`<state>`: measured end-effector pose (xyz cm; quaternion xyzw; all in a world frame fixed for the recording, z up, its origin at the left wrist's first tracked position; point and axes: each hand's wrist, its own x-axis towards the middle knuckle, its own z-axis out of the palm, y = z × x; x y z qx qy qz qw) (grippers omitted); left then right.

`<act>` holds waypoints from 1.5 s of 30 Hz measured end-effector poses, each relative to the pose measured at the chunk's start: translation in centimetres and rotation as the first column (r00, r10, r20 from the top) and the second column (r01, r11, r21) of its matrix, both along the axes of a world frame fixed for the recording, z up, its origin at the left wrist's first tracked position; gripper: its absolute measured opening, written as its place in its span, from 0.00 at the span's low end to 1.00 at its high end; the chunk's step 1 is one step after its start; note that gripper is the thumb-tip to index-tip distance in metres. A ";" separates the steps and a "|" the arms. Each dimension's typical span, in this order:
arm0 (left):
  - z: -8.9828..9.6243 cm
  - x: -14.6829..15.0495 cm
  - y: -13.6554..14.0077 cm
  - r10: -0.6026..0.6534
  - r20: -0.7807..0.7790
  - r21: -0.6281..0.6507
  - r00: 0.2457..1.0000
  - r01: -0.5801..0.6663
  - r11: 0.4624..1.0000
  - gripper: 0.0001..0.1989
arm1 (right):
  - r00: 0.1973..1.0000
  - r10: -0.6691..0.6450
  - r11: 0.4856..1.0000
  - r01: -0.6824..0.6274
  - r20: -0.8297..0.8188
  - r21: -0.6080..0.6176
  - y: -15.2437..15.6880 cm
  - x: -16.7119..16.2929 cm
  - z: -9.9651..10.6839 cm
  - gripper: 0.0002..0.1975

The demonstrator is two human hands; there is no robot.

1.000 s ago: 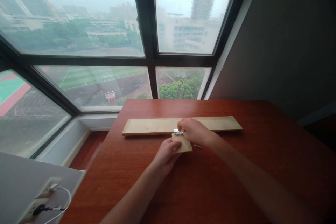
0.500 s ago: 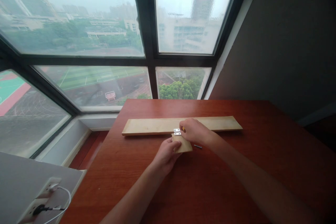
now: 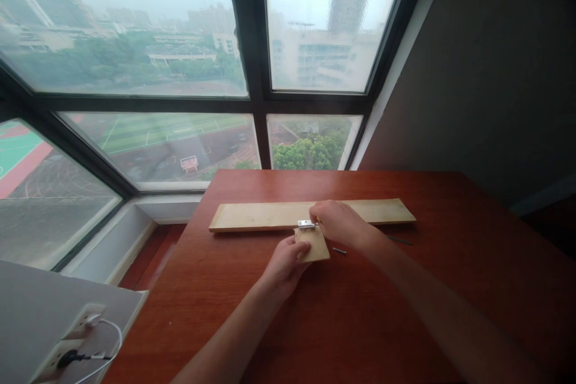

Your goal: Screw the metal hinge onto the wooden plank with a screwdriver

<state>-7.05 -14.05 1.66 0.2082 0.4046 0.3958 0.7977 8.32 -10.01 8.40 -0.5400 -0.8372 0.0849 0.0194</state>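
Note:
My left hand (image 3: 290, 261) is closed round a small pale wooden block (image 3: 317, 246), thumb on top, holding it above the table. At the block's far edge is a silver metal hinge (image 3: 306, 224) with screw holes, its leaf now appearing folded. My right hand (image 3: 337, 221) is closed beside the hinge, its fingertips at the hinge's right end. A bit of something yellow shows between those fingers; most of it is hidden. Behind both hands lies a long pale wooden board (image 3: 256, 215), flat on the table.
On the reddish-brown table (image 3: 342, 324) a short grey metal pin or screw (image 3: 339, 251) lies right of the block. A thin dark rod (image 3: 401, 241) lies by my right forearm. Windows (image 3: 310, 144) stand behind the table, and wall sockets with plugs (image 3: 67, 359) are at lower left.
The hinge lay spread with both leaves showing; now it looks folded up. My right hand has shifted slightly right, and the thin dark rod has come into view.

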 end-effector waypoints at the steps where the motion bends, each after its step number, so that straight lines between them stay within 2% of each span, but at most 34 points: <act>1: 0.0 0.0 0.0 -0.001 -0.002 0.001 1.000 0.001 1.000 0.09 | 1.000 0.012 1.000 -0.012 -0.008 0.001 0.0 0.0 0.0 0.08; 7: 0.0 -0.1 0.0 -0.003 -0.010 0.017 1.000 0.003 1.000 0.11 | 0.997 -0.014 1.000 0.012 -0.081 -0.020 0.5 0.0 0.7 0.09; 12: -0.1 -0.1 0.0 -0.007 -0.010 0.017 1.000 0.007 1.000 0.11 | 0.994 -0.099 0.995 0.098 -0.043 -0.011 0.2 1.0 0.4 0.09; 20: 0.0 0.1 0.0 -0.008 -0.018 0.024 1.000 0.008 1.000 0.11 | 0.976 -0.213 0.977 0.212 -0.046 -0.027 -2.2 3.9 -1.8 0.08; 28: 0.1 0.1 0.0 0.000 -0.042 0.022 0.999 0.001 1.000 0.10 | 0.956 -0.292 0.946 0.285 -0.021 -0.151 -4.2 4.9 -4.7 0.07; 36: 0.4 0.0 -0.2 -0.004 -0.066 0.057 0.998 0.008 0.998 0.10 | 0.963 -0.263 0.954 0.252 -0.051 -0.161 -4.9 5.1 -5.2 0.08; 45: 0.9 -0.4 -0.2 0.001 -0.169 0.110 0.986 0.018 0.994 0.09 | 0.965 -0.259 0.953 0.248 -0.045 -0.175 -4.9 4.8 -5.0 0.08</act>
